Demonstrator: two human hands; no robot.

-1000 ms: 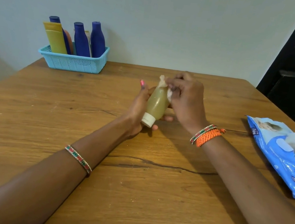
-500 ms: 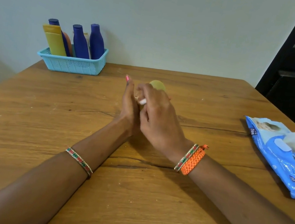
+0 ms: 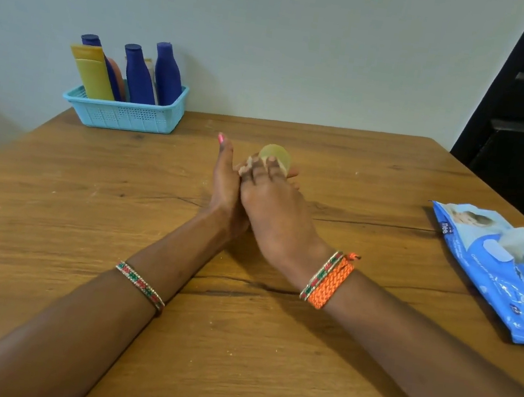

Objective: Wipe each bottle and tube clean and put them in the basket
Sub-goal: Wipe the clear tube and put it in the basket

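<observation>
Beaded wristbands (image 3: 140,285), orange braid (image 3: 331,283) — pink nail (image 3: 221,137)

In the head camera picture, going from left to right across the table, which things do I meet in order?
Blue basket holding bottles and tubes → left hand → yellowish bottle, held between both hands → right hand → blue pack of wet wipes.

Taking the basket (image 3: 124,113) at the far left corner of the surface (image 3: 84,207) as the mark: the wall stands close behind it, and blue bottles (image 3: 166,75) and a yellow tube (image 3: 93,73) stand upright in it, filling most of it. In front of the basket and to its right the wood lies bare. Both hands (image 3: 248,189), joined around a yellowish bottle (image 3: 276,156), sit right of the basket at mid-surface. A wipes pack (image 3: 500,268) lies well apart, at the right edge.
</observation>
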